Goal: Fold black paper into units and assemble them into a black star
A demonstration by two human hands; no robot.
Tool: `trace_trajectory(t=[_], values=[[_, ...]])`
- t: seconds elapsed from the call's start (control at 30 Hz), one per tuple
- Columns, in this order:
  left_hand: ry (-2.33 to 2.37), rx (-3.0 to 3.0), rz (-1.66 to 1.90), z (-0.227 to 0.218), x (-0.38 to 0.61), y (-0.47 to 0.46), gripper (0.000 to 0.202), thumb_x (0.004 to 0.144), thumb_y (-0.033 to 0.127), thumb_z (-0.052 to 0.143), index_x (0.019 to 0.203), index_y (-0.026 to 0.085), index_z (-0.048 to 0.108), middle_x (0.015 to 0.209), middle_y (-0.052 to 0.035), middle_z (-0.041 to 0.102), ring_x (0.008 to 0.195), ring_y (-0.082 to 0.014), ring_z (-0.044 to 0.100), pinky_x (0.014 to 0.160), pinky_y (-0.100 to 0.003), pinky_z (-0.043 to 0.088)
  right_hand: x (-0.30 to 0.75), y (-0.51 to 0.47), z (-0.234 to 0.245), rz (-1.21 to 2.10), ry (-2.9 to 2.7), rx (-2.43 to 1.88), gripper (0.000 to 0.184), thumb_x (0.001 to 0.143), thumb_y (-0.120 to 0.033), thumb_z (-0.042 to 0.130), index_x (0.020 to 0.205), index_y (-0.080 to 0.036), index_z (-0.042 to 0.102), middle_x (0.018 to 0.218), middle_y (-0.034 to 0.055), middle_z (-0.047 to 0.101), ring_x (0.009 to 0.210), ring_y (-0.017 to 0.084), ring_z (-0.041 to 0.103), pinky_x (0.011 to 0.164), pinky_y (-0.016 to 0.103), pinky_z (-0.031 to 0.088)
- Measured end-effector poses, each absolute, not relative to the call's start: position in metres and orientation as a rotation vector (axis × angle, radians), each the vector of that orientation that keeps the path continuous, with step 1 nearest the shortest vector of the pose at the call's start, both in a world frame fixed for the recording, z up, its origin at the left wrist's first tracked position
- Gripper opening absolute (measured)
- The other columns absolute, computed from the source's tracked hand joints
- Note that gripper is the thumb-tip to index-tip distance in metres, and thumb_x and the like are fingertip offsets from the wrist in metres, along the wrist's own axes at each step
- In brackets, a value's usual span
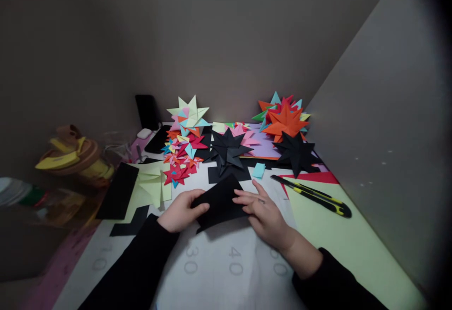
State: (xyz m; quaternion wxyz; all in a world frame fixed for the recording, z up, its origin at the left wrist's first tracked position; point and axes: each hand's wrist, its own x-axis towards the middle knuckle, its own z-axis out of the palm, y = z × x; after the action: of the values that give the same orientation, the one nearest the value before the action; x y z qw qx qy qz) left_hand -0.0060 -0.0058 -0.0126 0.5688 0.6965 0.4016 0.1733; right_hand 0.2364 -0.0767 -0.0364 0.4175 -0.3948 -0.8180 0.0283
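Note:
A piece of black paper (221,204) is held above the white sheet marked with numbers (212,281). My left hand (183,210) pinches its left edge, thumb on top and fingers beneath. At the right edge, the fingers of my right hand (263,213) are stretched out and spread, with the fingertips touching the paper. Just beyond the held paper stands a black folded paper star (229,149). A small light-blue folded paper (259,170) lies past my right fingertips. To the right rests a black and yellow utility knife (314,196).
Colourful paper stars (187,145) are heaped at the back left, and an orange star (286,120) tops another heap at the back right. Pale green sheets (339,234) lie on the right. A bottle (31,194) and a brown-lidded cup (74,157) stand on the left. Walls bound the back and right.

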Motion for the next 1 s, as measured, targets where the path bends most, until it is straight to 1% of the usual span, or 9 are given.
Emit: trace_trajectory(t=[0.1, 0.23, 0.4, 0.5, 0.6, 0.67, 0.73, 0.83, 1.0], values=[[1.105, 1.596, 0.544, -0.013, -0.005, -0.006, 0.025, 0.079, 0.036, 0.056, 0.087, 0.013, 0.060, 0.080, -0.0038, 0.064, 0.075, -0.0188, 0.060, 0.069, -0.030, 0.048, 0.235, -0.076, -0.034, -0.054, -2.095, -1.145, 0.030, 0.075, 0.004, 0.041, 0.086, -0.020, 0.055, 0.099, 0.0055, 0.072, 0.110, 0.023, 0.060, 0.105, 0.064, 0.020], [1.205, 1.622, 0.717, -0.021, -0.001, -0.009, 0.025, 0.078, 0.033, 0.057, 0.093, 0.014, 0.061, 0.085, -0.0047, 0.066, 0.080, -0.0200, 0.062, 0.072, -0.031, 0.049, 0.221, -0.077, -0.041, -0.123, -2.260, -1.104, 0.034, 0.086, -0.003, 0.043, 0.108, -0.022, 0.060, 0.106, 0.0072, 0.071, 0.113, 0.024, 0.059, 0.106, 0.066, 0.012], [1.233, 1.771, 0.853, -0.036, -0.016, -0.025, 0.042, 0.080, 0.021, 0.053, 0.122, 0.017, 0.048, 0.110, -0.0102, 0.063, 0.095, -0.0206, 0.062, 0.075, -0.033, 0.051, 0.219, -0.078, -0.052, 0.145, -2.469, -0.936, 0.033, 0.090, -0.007, 0.042, 0.111, -0.021, 0.063, 0.114, 0.0055, 0.068, 0.118, 0.023, 0.055, 0.105, 0.055, 0.031], [1.189, 2.344, 0.765, -0.040, -0.032, -0.036, 0.041, 0.082, 0.010, 0.048, 0.120, 0.022, 0.055, 0.127, -0.0119, 0.055, 0.115, -0.0262, 0.052, 0.090, -0.046, 0.045, 0.224, -0.077, -0.050, 0.425, -2.596, -0.952, 0.040, 0.085, -0.003, 0.042, 0.116, -0.022, 0.061, 0.123, 0.0051, 0.063, 0.126, 0.024, 0.046, 0.104, 0.055, 0.032], [0.856, 2.870, 0.531, -0.043, -0.044, -0.044, 0.039, 0.084, 0.005, 0.045, 0.113, 0.024, 0.063, 0.126, -0.0083, 0.059, 0.124, -0.0289, 0.044, 0.101, -0.058, 0.031, 0.226, -0.076, -0.045, 0.677, -2.668, -0.955, 0.048, 0.083, -0.003, 0.044, 0.125, -0.024, 0.055, 0.132, 0.0045, 0.055, 0.133, 0.022, 0.036, 0.107, 0.055, 0.027], [0.638, 3.005, 0.404, -0.045, -0.047, -0.047, 0.037, 0.087, 0.007, 0.043, 0.117, 0.021, 0.060, 0.120, -0.0078, 0.064, 0.119, -0.0263, 0.050, 0.101, -0.056, 0.033, 0.227, -0.076, -0.043, 0.785, -2.651, -0.943, 0.040, 0.086, -0.009, 0.048, 0.120, -0.026, 0.059, 0.132, 0.0036, 0.056, 0.135, 0.022, 0.034, 0.109, 0.055, 0.023], [0.541, 3.041, 0.343, -0.046, -0.048, -0.050, 0.035, 0.090, 0.011, 0.043, 0.121, 0.018, 0.058, 0.121, -0.0084, 0.064, 0.115, -0.0249, 0.054, 0.097, -0.049, 0.040, 0.230, -0.074, -0.043, 0.852, -2.578, -0.956, 0.026, 0.087, -0.015, 0.053, 0.106, -0.026, 0.067, 0.126, 0.0040, 0.061, 0.133, 0.023, 0.037, 0.109, 0.055, 0.023], [0.459, 3.035, 0.352, -0.045, -0.045, -0.058, 0.031, 0.092, 0.016, 0.042, 0.117, 0.016, 0.060, 0.120, -0.0086, 0.064, 0.111, -0.0253, 0.056, 0.085, -0.041, 0.050, 0.236, -0.070, -0.045, 0.939, -2.409, -0.986, 0.013, 0.084, -0.018, 0.060, 0.084, -0.023, 0.071, 0.112, 0.0054, 0.069, 0.126, 0.022, 0.046, 0.106, 0.050, 0.030], [0.415, 3.019, 0.368, -0.040, -0.037, -0.072, 0.031, 0.093, 0.014, 0.037, 0.112, 0.011, 0.062, 0.113, -0.0108, 0.067, 0.107, -0.0244, 0.058, 0.077, -0.036, 0.054, 0.239, -0.063, -0.044, 1.079, -2.260, -0.913, 0.007, 0.082, -0.021, 0.064, 0.077, -0.021, 0.070, 0.100, 0.0057, 0.069, 0.117, 0.021, 0.049, 0.096, 0.041, 0.042]])
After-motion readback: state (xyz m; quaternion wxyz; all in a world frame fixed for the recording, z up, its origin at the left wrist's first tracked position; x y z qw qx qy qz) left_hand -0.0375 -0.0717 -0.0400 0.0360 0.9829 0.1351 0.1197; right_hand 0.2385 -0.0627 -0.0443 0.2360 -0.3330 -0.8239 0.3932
